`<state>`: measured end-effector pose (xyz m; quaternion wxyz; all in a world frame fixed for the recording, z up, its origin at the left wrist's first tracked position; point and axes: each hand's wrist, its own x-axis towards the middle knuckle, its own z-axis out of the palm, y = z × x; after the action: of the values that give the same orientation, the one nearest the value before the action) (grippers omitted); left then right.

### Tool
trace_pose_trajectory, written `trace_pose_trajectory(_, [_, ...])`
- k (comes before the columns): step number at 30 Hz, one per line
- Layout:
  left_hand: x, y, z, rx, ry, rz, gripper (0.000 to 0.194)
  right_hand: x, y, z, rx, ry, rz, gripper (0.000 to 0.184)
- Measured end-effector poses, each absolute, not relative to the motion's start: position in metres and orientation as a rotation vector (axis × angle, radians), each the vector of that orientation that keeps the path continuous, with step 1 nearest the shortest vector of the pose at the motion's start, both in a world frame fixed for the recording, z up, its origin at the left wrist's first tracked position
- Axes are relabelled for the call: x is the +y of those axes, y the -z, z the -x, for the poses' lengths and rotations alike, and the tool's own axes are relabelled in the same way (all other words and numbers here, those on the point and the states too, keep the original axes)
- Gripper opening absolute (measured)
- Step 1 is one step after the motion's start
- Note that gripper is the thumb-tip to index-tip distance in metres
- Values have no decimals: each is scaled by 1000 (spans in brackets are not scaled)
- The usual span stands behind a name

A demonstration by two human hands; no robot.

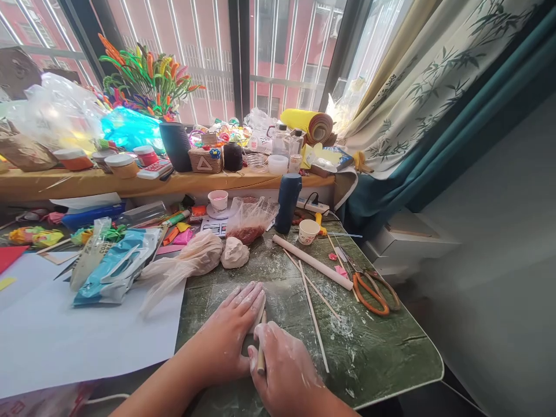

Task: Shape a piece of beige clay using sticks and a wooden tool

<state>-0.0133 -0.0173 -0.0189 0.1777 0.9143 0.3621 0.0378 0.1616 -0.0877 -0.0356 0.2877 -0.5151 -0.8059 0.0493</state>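
- We grip a short wooden stick point(261, 358) in our right hand point(284, 359), fingers closed round it; its long axis runs away from us.
- Our left hand point(241, 318) lies flat just left of the stick's far end, fingers straight and together; we cannot tell what its palm covers.
- Beyond the stick, slightly left, sits a pale dough-like lump point(235, 253).
- Beyond the stick, rightward, stands a floury-white paper cup point(308, 233), contents unclear.
- Farther beyond the stick, a clear plastic bag point(251, 214) holds something reddish-brown.
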Motion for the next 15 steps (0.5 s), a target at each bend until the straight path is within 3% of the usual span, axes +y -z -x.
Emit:
trace_pose_trajectory(10, [-18, 18, 13, 1030, -140, -2585, 105, -82, 27, -169, -2033, -187, 1358, 17])
trace_pose_trajectory(15, [-17, 13, 13, 1011, -114, -2539, 118, -45, -3, -205, -1802, -753, 1513, 26])
